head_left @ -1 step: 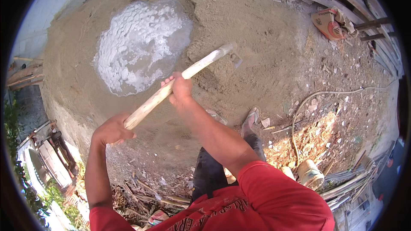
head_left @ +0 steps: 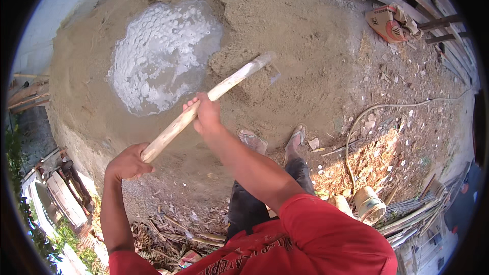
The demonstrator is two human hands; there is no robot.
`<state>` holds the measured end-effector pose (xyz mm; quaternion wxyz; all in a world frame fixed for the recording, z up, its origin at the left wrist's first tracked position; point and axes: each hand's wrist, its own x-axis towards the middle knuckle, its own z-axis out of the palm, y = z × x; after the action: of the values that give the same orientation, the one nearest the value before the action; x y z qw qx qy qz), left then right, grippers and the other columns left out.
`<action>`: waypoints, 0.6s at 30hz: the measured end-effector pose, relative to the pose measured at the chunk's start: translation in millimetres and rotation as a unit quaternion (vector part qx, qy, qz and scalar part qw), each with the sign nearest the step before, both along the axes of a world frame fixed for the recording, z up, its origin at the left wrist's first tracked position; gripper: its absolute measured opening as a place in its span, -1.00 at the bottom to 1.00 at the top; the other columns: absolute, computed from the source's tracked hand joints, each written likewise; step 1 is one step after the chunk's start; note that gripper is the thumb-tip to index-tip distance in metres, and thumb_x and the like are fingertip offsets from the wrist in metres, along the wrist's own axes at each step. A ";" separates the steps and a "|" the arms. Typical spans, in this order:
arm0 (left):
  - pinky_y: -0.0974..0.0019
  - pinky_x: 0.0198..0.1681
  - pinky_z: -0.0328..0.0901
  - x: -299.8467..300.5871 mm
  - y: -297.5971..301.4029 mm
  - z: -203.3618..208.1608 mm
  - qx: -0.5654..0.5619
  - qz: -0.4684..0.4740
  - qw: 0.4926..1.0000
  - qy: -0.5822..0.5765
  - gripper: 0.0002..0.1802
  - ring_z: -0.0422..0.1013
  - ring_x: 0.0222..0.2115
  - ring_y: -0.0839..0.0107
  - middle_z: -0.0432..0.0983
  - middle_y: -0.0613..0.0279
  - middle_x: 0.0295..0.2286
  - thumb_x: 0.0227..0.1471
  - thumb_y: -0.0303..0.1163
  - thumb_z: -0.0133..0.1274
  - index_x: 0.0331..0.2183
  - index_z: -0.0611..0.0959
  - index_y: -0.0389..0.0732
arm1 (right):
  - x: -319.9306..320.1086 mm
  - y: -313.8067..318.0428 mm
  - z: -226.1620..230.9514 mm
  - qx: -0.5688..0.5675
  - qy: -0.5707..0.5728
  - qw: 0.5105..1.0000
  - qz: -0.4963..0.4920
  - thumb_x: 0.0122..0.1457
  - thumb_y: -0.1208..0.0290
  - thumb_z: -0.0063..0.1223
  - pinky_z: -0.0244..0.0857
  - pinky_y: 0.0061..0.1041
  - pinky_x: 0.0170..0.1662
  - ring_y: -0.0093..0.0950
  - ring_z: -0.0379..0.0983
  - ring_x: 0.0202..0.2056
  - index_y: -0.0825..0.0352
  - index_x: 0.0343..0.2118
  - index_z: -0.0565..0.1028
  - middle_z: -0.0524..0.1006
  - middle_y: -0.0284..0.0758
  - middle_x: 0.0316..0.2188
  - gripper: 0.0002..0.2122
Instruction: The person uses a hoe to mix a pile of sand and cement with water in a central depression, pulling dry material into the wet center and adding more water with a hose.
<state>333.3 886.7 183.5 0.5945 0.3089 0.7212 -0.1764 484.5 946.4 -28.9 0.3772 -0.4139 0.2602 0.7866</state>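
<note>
Both my hands grip the pale wooden handle (head_left: 170, 135) of a hoe, which slants from lower left to upper right. My left hand (head_left: 128, 162) is closed round its near end. Further along, my right hand (head_left: 206, 113) wraps the middle of the shaft. The hoe's far end rests over the sand (head_left: 300, 46), and only a bit of its metal blade (head_left: 275, 78) shows there; the rest is hidden. Left of the hoe, a pool of foamy grey-white water (head_left: 158, 53) fills a hollow in the sand mix.
My sandalled feet stand at the sand's near edge. To the right a hose (head_left: 377, 107) curves over rubble-strewn ground, with a bucket (head_left: 369, 205) beside stacked poles (head_left: 412, 219). A torn paper sack (head_left: 388, 24) lies by planks at the far right. A wall (head_left: 38, 46) borders the left.
My hands and the hoe's handle sit slightly further left and lower in view. The whole scene has shifted a little leftward, and more of my left foot shows. The grip is unchanged.
</note>
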 end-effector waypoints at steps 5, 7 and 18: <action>0.39 -0.56 0.30 132.0 -112.6 -112.9 -0.016 0.108 0.991 -0.084 -0.47 0.35 -0.65 0.50 0.45 0.27 -0.54 -0.16 -0.42 0.27 -0.08 0.50 -0.26 | 149.1 -65.4 -50.1 0.020 -0.169 0.985 0.029 0.18 0.50 -0.05 0.35 -0.39 -0.52 -0.47 0.29 -0.62 0.31 -0.31 0.28 0.33 -0.33 -0.57 -0.90; 0.38 -0.59 0.29 233.3 -121.3 -185.6 -0.058 0.148 0.978 -0.136 -0.43 0.37 -0.64 0.51 0.44 0.28 -0.57 -0.11 -0.37 0.27 -0.03 0.49 -0.28 | 237.1 -69.5 -126.3 0.039 -0.306 0.943 0.122 0.17 0.48 -0.03 0.33 -0.40 -0.64 -0.48 0.30 -0.66 0.30 -0.27 0.29 0.34 -0.32 -0.58 -0.87; 0.31 -0.73 0.20 454.9 2.2 -440.6 0.026 0.233 0.910 -0.341 -0.63 0.30 -0.75 0.48 0.39 0.27 -0.66 -0.04 -0.41 0.16 -0.22 0.44 -0.42 | 485.2 83.3 -353.1 0.036 -0.510 0.810 0.287 0.11 0.44 0.13 0.32 -0.43 -0.64 -0.48 0.32 -0.68 0.42 -0.45 0.43 0.36 -0.34 -0.65 -0.84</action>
<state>788.2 888.8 -257.1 0.8199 0.1887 0.5307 0.1024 969.7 1029.7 -382.0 0.2272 -0.7977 -0.1284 0.5436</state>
